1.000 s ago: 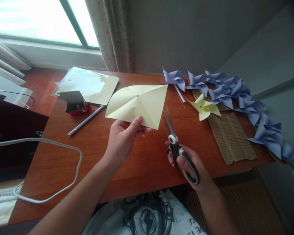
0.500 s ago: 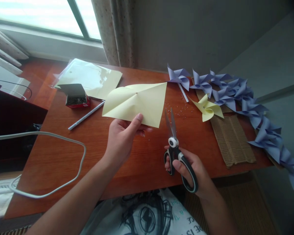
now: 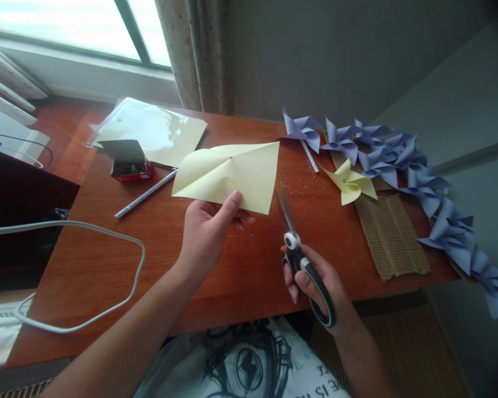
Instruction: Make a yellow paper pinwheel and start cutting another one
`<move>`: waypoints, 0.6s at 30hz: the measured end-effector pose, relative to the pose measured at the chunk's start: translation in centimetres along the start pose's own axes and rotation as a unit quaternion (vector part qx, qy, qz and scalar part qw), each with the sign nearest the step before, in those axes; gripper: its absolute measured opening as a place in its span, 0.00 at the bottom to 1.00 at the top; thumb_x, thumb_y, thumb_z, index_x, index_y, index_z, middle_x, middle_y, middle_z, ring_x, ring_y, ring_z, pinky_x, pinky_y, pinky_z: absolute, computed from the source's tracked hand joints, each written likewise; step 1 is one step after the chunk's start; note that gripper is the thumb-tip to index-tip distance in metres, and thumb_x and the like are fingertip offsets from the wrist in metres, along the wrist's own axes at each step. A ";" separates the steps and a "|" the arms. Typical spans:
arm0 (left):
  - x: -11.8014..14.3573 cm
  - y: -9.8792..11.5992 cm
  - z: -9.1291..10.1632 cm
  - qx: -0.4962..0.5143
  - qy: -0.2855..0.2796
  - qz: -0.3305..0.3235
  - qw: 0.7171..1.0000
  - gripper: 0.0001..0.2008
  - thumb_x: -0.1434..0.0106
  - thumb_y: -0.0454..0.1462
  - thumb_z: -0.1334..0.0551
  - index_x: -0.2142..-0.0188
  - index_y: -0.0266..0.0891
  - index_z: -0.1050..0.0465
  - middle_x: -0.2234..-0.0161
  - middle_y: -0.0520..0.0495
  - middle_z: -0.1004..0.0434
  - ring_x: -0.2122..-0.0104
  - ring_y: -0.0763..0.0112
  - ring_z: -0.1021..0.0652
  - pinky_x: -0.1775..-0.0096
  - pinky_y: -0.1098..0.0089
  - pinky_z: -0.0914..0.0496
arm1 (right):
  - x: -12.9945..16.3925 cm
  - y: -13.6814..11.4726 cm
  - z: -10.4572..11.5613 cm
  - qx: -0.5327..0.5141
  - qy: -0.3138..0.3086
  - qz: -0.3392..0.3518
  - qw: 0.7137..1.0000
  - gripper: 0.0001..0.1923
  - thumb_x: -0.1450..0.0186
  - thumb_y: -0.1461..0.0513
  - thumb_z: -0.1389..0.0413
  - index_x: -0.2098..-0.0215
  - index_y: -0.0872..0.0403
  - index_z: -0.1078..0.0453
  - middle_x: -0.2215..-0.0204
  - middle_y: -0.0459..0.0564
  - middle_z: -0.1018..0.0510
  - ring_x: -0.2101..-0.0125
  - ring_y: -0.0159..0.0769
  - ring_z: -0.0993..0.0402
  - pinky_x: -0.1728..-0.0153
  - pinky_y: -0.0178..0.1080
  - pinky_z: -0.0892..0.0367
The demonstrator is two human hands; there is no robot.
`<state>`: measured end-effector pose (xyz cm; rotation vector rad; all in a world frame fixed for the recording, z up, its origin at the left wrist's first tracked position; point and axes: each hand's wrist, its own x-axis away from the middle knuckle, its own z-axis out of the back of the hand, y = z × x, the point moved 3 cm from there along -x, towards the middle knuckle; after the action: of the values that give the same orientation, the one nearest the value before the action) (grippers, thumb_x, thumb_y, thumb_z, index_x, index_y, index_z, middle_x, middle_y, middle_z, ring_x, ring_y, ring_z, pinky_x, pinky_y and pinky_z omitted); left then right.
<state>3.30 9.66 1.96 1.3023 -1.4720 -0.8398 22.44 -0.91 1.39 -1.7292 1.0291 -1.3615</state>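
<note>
Between the thumb and fingers of my left hand (image 3: pixel 211 232) is a creased sheet of yellow paper (image 3: pixel 228 177), raised over the table, with a small dark mark at its centre. My right hand (image 3: pixel 321 282) grips black-and-white scissors (image 3: pixel 292 240) by the handles. Their blades point up and away, slightly parted, close to the paper's right edge but not around it. A finished yellow paper pinwheel (image 3: pixel 348 183) lies right of the scissors.
Purple pinwheels (image 3: pixel 423 182) line the table's right side, near corrugated cardboard (image 3: pixel 392 237). At the left are a red box (image 3: pixel 130 168) of small dark items, a rolled paper stick (image 3: pixel 145 193), paper in a clear sleeve (image 3: pixel 149 124) and a white cable (image 3: pixel 139 271). Tiny bits (image 3: pixel 301 185) dot the table.
The scissor blades have come closer together and tilted slightly left, toward the paper. The fingers of my right hand have shifted on the handles. My left hand stays nearly still with the paper.
</note>
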 end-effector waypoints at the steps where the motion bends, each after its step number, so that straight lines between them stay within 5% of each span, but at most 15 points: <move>1: 0.0 0.0 0.0 -0.001 0.000 -0.002 1.000 0.12 0.37 0.41 0.32 0.71 0.33 0.23 0.78 0.47 0.19 0.78 0.74 0.22 0.76 0.78 0.30 | -0.1 0.0 0.2 0.021 0.009 0.002 1.000 0.27 0.38 0.48 0.34 0.47 0.52 0.31 0.70 0.44 0.29 0.76 0.27 0.36 0.75 0.32 0.38; 10: 0.1 -0.2 0.0 -0.028 0.002 -0.010 1.000 0.12 0.37 0.42 0.32 0.68 0.34 0.22 0.77 0.47 0.19 0.77 0.71 0.20 0.74 0.76 0.29 | -0.2 0.2 0.5 0.072 -0.015 0.002 0.997 0.30 0.38 0.47 0.35 0.45 0.53 0.32 0.68 0.46 0.29 0.74 0.28 0.37 0.73 0.32 0.39; 18: 0.3 -0.6 -0.4 -0.043 -0.053 0.016 0.998 0.14 0.37 0.44 0.32 0.70 0.34 0.22 0.76 0.45 0.19 0.77 0.71 0.22 0.74 0.74 0.30 | -0.5 -0.3 -0.2 0.062 -0.032 -0.008 0.998 0.29 0.38 0.47 0.35 0.46 0.54 0.31 0.69 0.45 0.30 0.74 0.28 0.37 0.72 0.33 0.37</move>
<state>3.91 9.24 1.59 1.1833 -1.5181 -0.9529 22.27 -0.33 1.51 -1.6806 0.8793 -1.3430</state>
